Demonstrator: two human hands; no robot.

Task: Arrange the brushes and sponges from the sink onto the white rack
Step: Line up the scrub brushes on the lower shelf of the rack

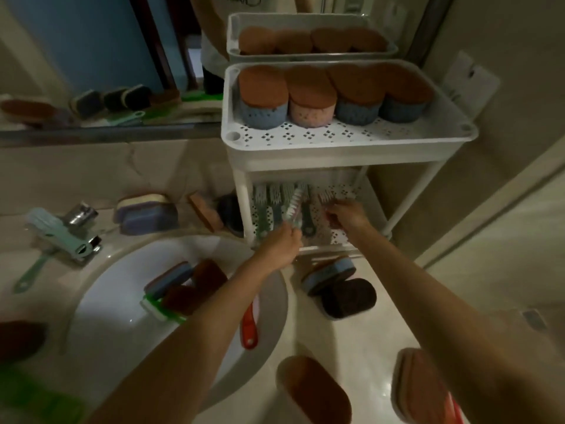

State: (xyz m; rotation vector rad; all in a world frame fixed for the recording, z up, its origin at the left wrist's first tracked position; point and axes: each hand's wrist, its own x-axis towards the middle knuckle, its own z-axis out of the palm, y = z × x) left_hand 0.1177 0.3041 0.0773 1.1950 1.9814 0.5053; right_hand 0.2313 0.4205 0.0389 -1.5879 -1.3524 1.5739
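**Step in hand:** placing brushes on the lower tier point(339, 237) of the white rack point(348, 142).

- The left hand point(282, 244) has its fingers point(289, 230) curled round the handle of a white-bristled brush point(293, 206). The head points away from the fingers, over the tier.
- The right hand point(347, 215) has its fingers point(332, 220) closed on a brown-bristled brush point(326, 195). Its head lies just beyond the fingers, over the same tier.

**Next move, as judged:** lower each brush flat beside the row, with the bristles in line with the others and the handles inside the front rim. Release both brushes, then reach for the sink point(116, 301) on the near side of the left fingers.

**Count:**

- **Upper tier** point(305, 137), above both sets of fingers: four sponges point(308, 96), three blue and one pink, all brown side up.
- **Lower tier,** between and to the left of the fingers: about four green-handled brushes point(263, 215). Blur prevents a firm count.
- **Sink:**
  - one red-handled brush point(250, 327)
  - one blue sponge point(167, 278)
  - two brown pads point(211, 275)
  - one green-and-white scrubber point(159, 310)
- **Desk** point(382, 325), on the near side of the right fingers:
  - one blue-sided sponge point(331, 269)
  - one dark scourer point(348, 296)
  - two brown-topped sponges point(312, 390)
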